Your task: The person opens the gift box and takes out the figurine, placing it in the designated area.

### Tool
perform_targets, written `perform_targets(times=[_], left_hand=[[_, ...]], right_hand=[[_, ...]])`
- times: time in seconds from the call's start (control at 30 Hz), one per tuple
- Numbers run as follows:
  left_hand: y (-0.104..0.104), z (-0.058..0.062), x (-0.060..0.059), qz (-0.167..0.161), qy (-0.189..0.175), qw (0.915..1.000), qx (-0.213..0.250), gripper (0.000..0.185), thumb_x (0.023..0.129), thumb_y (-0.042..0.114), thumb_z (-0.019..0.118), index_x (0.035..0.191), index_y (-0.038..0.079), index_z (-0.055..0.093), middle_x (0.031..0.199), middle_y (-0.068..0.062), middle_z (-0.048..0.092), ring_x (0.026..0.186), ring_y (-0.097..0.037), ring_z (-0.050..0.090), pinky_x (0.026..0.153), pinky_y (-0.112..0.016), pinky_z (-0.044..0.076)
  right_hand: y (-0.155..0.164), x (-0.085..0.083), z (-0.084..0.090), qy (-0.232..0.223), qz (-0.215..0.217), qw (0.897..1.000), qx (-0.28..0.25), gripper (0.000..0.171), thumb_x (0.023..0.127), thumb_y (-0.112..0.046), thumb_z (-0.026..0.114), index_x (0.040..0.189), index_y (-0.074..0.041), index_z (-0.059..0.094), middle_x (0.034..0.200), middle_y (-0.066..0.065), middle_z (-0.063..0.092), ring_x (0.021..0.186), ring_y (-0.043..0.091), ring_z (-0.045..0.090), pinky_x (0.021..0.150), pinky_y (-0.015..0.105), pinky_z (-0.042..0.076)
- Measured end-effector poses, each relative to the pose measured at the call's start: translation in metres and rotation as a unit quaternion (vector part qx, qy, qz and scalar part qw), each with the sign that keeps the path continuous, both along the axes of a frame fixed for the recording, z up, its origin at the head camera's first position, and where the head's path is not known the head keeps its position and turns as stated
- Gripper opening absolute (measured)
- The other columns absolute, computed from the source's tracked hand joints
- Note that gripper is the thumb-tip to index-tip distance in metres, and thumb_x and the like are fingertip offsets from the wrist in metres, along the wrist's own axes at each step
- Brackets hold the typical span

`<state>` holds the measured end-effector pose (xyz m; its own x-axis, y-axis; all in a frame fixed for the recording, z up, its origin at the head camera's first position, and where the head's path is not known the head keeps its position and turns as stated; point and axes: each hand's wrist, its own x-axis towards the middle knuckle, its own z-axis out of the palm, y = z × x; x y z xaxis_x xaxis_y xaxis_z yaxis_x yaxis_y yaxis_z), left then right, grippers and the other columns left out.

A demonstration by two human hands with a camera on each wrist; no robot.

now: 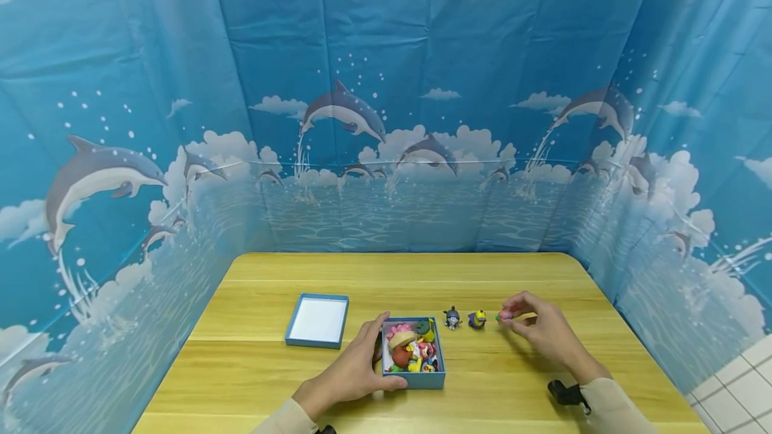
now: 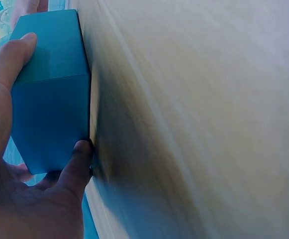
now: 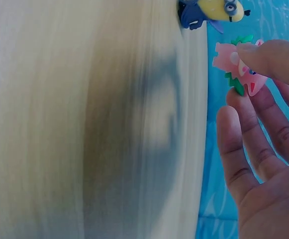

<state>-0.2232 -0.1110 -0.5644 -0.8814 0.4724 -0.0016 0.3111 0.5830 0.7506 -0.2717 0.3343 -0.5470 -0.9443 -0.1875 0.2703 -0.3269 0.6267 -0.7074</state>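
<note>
A small blue box [image 1: 413, 352] full of several colourful toy figures sits on the wooden table [image 1: 543, 394]. My left hand [image 1: 362, 370] grips its left side, thumb along the front; the left wrist view shows the box wall [image 2: 52, 94] held between thumb and fingers. My right hand [image 1: 537, 327] pinches a small pink toy with green leaves [image 1: 504, 315], [image 3: 239, 69] just above the table. To its left stand a yellow-and-blue minion figure [image 1: 477, 319], [image 3: 211, 11] and a small grey figure [image 1: 452, 317].
The box's lid [image 1: 317, 320] lies open side up to the left of the box. A blue dolphin-print curtain [image 1: 386, 119] walls the table on three sides. A black wrist strap [image 1: 565, 394] shows at my right sleeve.
</note>
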Motion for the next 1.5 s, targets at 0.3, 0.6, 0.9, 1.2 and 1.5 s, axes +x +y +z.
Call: perform_targets(times=[0.3, 0.6, 0.9, 1.2, 1.5], left_hand=[[-0.001, 0.001, -0.001, 0.001, -0.006, 1.0, 0.0, 0.133, 0.093, 0.071, 0.092, 0.19, 0.026, 0.013, 0.187, -0.012, 0.036, 0.161, -0.031, 0.056, 0.131, -0.06, 0.051], [-0.001, 0.001, 0.0, 0.001, -0.007, 1.0, -0.001, 0.132, 0.093, 0.07, 0.092, 0.19, 0.026, 0.013, 0.186, -0.011, 0.036, 0.159, -0.03, 0.056, 0.131, -0.059, 0.051], [0.0, 0.0, -0.001, 0.005, -0.01, 0.9999, 0.0, 0.133, 0.093, 0.071, 0.092, 0.19, 0.027, 0.013, 0.187, -0.01, 0.036, 0.161, -0.03, 0.055, 0.131, -0.061, 0.051], [0.0, 0.001, -0.001, 0.003, -0.01, 0.9999, 0.003, 0.133, 0.093, 0.07, 0.093, 0.19, 0.026, 0.012, 0.187, -0.012, 0.035, 0.16, -0.031, 0.057, 0.129, -0.059, 0.052], [0.0, 0.003, 0.003, 0.001, -0.006, 1.0, 0.007, 0.132, 0.094, 0.066, 0.094, 0.19, 0.025, 0.013, 0.188, -0.014, 0.035, 0.16, -0.033, 0.057, 0.128, -0.061, 0.052]], right_hand=[[0.003, -0.005, -0.007, -0.013, 0.002, 1.0, 0.007, 0.027, 0.099, -0.004, 0.092, 0.122, -0.007, 0.077, 0.113, 0.004, 0.086, 0.1, 0.008, 0.08, 0.085, 0.024, 0.068], [0.004, -0.007, -0.015, -0.025, 0.007, 1.0, 0.009, 0.025, 0.099, -0.001, 0.091, 0.119, -0.007, 0.077, 0.11, 0.005, 0.086, 0.098, 0.006, 0.079, 0.084, 0.024, 0.068], [0.004, -0.009, -0.019, -0.046, 0.002, 0.999, 0.025, 0.024, 0.102, -0.004, 0.089, 0.123, -0.008, 0.077, 0.111, 0.001, 0.085, 0.099, 0.006, 0.078, 0.084, 0.022, 0.067], [0.004, -0.01, -0.02, -0.044, -0.002, 0.998, 0.035, 0.026, 0.103, -0.006, 0.089, 0.126, -0.007, 0.076, 0.112, 0.001, 0.084, 0.099, 0.005, 0.077, 0.083, 0.021, 0.066], [0.002, -0.01, -0.019, -0.04, 0.0, 0.999, 0.034, 0.032, 0.102, -0.006, 0.09, 0.131, -0.004, 0.077, 0.114, 0.004, 0.085, 0.099, 0.005, 0.077, 0.083, 0.023, 0.067]])
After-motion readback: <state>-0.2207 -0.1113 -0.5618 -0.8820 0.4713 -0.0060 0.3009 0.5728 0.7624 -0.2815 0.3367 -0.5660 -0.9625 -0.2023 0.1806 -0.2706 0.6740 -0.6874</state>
